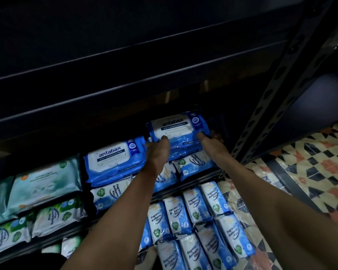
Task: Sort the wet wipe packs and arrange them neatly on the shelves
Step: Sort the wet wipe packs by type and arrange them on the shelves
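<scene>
Item in hand: one blue antabax wipes pack (177,126), held at its two near corners. Our left hand (158,151) grips the near-left corner with the thumb on top; our right hand (213,143) grips the near-right corner in the same way. The held antabax pack sits at the top of a short stack of like packs, at the right end of the shelf (185,187), just left of the perforated steel upright (269,106). Whether it rests fully on the stack or hangs just above it, we cannot tell.

Already shelved, reckoned from the held antabax pack:
- a second antabax stack (113,158), just to the left, squared off;
- blue Fragrance Free Antibacterial packs (193,162), directly beneath and to the lower left;
- pale teal packs (45,184), further left;
- green Pine Antibacterial packs (53,219), further left and lower.

Next shelf down: a dense block of Fragrance Free Antibacterial packs (195,221), in rows but lying slightly askew.

Above the held antabax pack: dark upper shelves (125,75), with no stock that we can make out in the gloom.

Assessment: we judge the sorting by kind largely done. Left to do: seat and square this pack, and probably straighten the skewed lower rows. Whether loose stock remains elsewhere is out of view.
</scene>
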